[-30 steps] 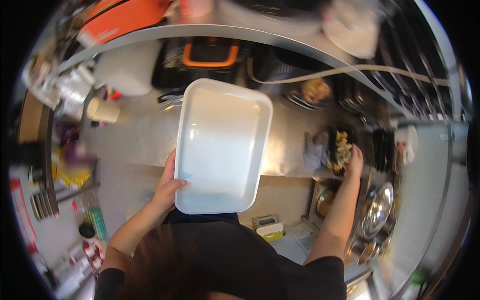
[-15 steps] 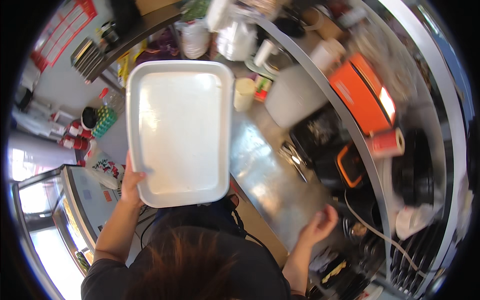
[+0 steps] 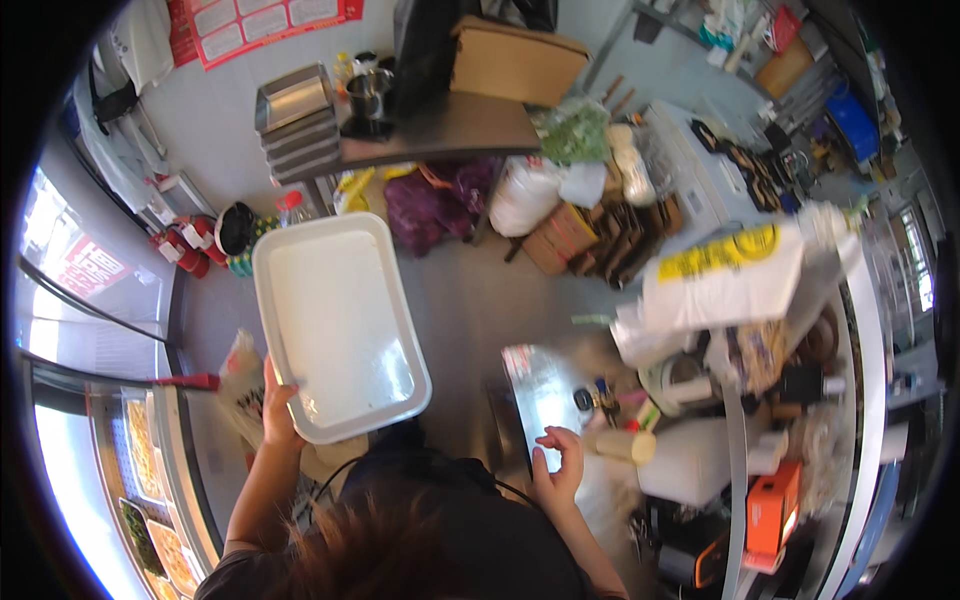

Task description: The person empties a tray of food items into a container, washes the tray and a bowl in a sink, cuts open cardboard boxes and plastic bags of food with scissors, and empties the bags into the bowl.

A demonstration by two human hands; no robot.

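Observation:
A white rectangular tray with a raised rim tilts up in front of me, its shallow inside bare and shiny. My left hand grips the lower left edge, thumb over the rim, with the other fingers hidden behind. Over the edge of the metal counter is my right hand. It holds nothing, and its fingers are loosely bent, apart from the thumb. Closest to that hand, a pale yellow cylindrical container lies or stands on the counter.
Several metal trays are stacked on a dark table ahead. Beneath and beside it are purple sacks, a white bag and flattened cardboard. A metal shelf edge rises at right. A glass-fronted food case stands left.
My view has swung rightward, bringing floor and storage area ahead into sight. The tray stays in my left hand, now lower and tilted. My right hand has come nearer the counter's left edge.

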